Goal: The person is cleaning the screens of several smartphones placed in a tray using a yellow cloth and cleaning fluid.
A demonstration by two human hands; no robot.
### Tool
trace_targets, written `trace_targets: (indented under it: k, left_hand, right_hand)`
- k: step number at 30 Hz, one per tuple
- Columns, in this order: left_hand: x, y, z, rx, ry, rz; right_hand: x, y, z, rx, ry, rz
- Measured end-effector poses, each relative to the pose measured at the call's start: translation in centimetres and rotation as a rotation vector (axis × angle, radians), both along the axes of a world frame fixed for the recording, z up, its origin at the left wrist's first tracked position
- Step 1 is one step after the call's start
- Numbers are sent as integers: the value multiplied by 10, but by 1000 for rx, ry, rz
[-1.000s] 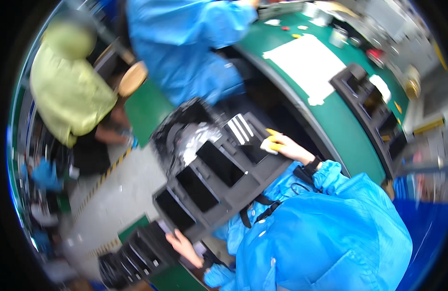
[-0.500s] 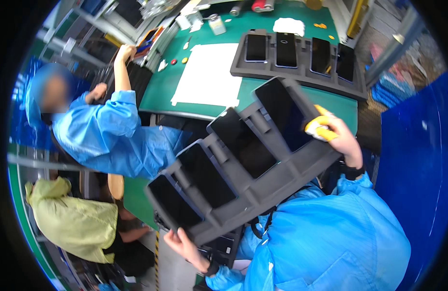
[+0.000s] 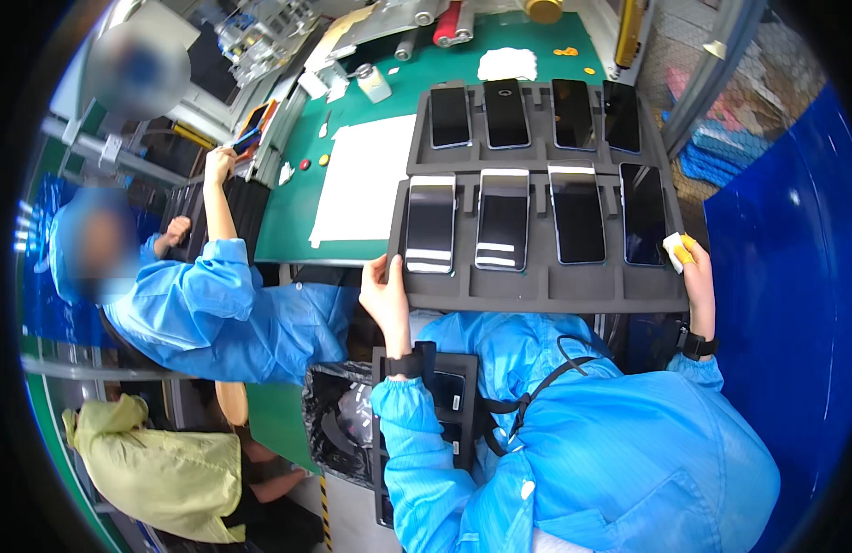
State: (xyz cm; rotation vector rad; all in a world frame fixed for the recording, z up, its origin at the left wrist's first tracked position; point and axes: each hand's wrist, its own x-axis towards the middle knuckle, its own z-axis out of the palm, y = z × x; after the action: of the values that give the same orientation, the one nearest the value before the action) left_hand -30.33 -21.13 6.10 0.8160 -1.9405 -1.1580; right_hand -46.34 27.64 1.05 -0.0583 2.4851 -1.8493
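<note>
A dark grey foam tray point(image 3: 527, 291) lies level in front of me at the near side of the green table. Several black-screened phones point(image 3: 577, 217) rest in its slots in a row, screens up. My left hand point(image 3: 385, 297) is closed on the tray's left end, thumb up along the edge. At the right end my right hand point(image 3: 697, 272) grips the tray, with yellow covers on its fingertips and a small white piece point(image 3: 673, 251) at them. Just beyond lies a second grey tray point(image 3: 420, 140), also carrying several phones point(image 3: 508, 115), its near edge against the first.
White sheets point(image 3: 366, 189) cover the table's middle left. Behind are a white bottle point(image 3: 373, 85), a white cloth point(image 3: 508, 64) and rollers point(image 3: 449, 23). A co-worker in blue point(image 3: 195, 304) sits left. A black-lined bin point(image 3: 329, 415) and another tray point(image 3: 381, 461) are beside my left arm.
The held tray has gone from tilted to level, swinging away from me up against the far tray. My left hand has moved forward with its end; my view has shifted slightly.
</note>
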Motion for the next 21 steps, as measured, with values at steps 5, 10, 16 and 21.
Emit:
trace_targets:
  k: [5,10,16,21]
  left_hand:
    - [-16,-21,-19,-186,13,132]
    - [-38,-39,-23,-363,-9,150]
    - [31,-41,2,-524,-95,78]
    - [174,11,20,-279,-299,154]
  right_hand:
    - [-20,1,-28,-66,19,3]
    - [-31,-1,-42,-43,131,-77]
    - [15,-73,99,185,553,94]
    - [99,-209,126,-380,72,856]
